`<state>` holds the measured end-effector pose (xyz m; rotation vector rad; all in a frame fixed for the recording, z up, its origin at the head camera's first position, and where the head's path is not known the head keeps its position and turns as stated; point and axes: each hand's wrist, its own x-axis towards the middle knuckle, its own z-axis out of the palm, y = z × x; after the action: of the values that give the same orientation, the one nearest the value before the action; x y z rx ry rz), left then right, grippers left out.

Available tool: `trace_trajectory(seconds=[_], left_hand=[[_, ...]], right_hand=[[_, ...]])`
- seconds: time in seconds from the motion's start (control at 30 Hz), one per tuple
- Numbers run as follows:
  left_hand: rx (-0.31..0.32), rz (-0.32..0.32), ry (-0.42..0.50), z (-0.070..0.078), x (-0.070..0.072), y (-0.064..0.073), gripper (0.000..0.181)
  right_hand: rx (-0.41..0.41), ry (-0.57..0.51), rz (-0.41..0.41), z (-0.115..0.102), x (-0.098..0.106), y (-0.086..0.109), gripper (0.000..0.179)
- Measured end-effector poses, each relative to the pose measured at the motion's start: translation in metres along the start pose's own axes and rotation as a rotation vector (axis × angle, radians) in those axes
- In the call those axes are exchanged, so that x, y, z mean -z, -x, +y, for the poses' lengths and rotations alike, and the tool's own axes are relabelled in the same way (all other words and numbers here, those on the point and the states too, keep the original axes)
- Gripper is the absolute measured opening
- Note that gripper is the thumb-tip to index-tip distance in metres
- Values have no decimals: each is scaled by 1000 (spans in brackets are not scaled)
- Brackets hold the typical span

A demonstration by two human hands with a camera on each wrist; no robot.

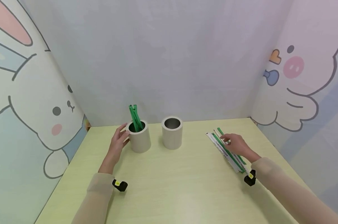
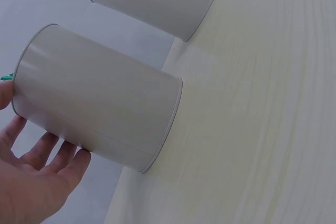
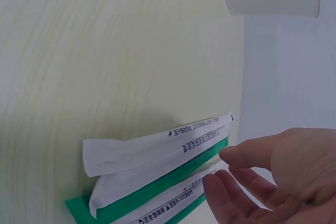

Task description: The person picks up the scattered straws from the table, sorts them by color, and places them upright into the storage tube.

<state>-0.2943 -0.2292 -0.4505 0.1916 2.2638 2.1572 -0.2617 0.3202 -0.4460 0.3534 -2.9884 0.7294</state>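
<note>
Sticks [image 1: 225, 152] in paper sleeves, right of centre canister [image 1: 172, 138] | right hand [image 1: 236, 144]: thumb and fingertips parted over them | left hand [image 1: 118, 143]: spread against left canister [image 1: 141, 143] | risk — overlapping sleeves could snag under a careless pinch; side pressure could topple left canister

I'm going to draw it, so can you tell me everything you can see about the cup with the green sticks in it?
The cup is round, like a short tube, with a thick pale rim and a dark inside. Its wall is smooth, plain greyish-beige; I can't tell whether it's metal or plastic. It stands upright on the table, apart from the similar container beside it. Green sticks lean out of its top. The left hand touches its side with the fingertips.
</note>
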Motion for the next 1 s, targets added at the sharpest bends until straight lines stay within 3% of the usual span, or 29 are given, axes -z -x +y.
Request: trace_trajectory(seconds=[0.4,0.63,1.0], left_hand=[[3,4,-6,1,-1,-1,63],[0,5,-2,-1,-1,0,63],[-2,5,-1,-1,0,1,64]], right_hand=[[-59,26,-40,6,-12,-4,43],[-73,98,-57,5,-17,-9,41],[-91,84,-59,7,-14,-13,41]])
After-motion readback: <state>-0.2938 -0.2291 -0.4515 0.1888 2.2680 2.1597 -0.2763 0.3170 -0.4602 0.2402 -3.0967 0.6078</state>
